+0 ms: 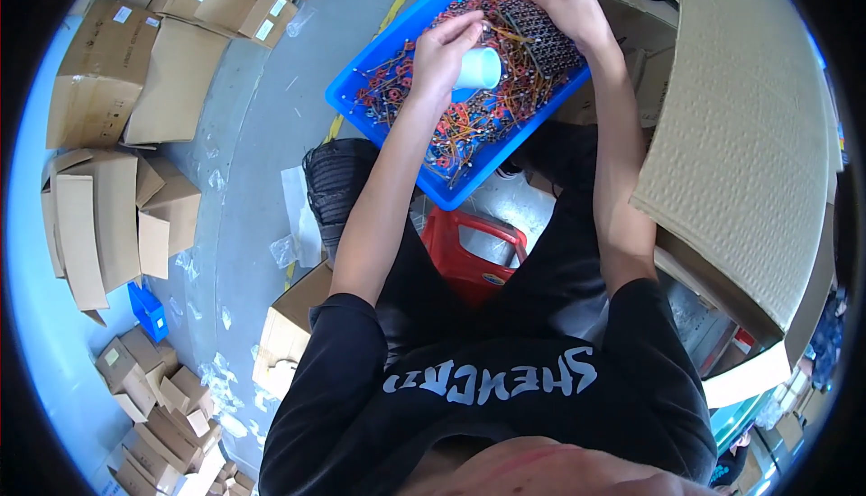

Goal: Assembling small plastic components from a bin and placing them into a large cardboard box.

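Note:
A blue plastic tray (361, 90) lies ahead of me, heaped with small thin parts (451, 140) in red, orange and dark tones. At its far right sits a dark block with a grid of holes (546, 41). A mint-coloured cup (479, 68) is tipped on its side among the parts, close beside my left hand. My left hand (440, 54) is closed in a pinch over the heap; what its fingertips hold is too small to name. Above the block's far edge, my right hand (570, 11) pinches a tiny pale piece at its fingertips.
Between my legs is a red plastic stool (465, 257). A big open cardboard box (735, 135) stands close by my right arm. Open cartons (104, 86) line the left side, with a small blue bin (149, 311) among them. Plastic scraps (225, 388) litter the grey floor.

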Available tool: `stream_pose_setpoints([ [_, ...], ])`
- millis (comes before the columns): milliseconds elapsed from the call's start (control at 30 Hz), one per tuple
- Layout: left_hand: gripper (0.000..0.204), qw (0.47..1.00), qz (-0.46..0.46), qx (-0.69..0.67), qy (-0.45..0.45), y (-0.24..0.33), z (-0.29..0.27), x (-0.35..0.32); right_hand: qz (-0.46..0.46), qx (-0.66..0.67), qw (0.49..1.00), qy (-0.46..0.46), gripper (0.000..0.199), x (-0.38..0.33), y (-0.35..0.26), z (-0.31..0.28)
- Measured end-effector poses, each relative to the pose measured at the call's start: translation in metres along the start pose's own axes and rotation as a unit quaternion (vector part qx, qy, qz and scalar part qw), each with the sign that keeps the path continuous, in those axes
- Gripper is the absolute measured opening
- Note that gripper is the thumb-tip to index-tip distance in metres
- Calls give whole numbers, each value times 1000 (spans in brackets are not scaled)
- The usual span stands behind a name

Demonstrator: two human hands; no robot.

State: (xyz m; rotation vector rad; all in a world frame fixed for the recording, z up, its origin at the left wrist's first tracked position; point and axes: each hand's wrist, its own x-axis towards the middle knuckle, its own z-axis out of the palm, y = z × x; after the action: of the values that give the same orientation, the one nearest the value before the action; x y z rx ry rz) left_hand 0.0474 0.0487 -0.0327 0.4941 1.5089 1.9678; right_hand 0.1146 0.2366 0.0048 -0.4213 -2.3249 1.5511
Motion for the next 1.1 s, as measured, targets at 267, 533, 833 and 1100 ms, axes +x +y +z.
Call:
stream_pose_setpoints([
  [267,24,991,89,101,8,1,2,4,80,273,959,-19,17,-6,-12,13],
  [533,26,987,143,60,38,17,-8,4,74,258,959,-87,17,-12,-31,32],
  [833,20,974,197,108,15,33,-30,3,87,258,950,-155,18,-11,-30,33],
  [1100,17,908,194,195,317,83,-142,0,89,391,909,-116,19,-8,-26,47],
])
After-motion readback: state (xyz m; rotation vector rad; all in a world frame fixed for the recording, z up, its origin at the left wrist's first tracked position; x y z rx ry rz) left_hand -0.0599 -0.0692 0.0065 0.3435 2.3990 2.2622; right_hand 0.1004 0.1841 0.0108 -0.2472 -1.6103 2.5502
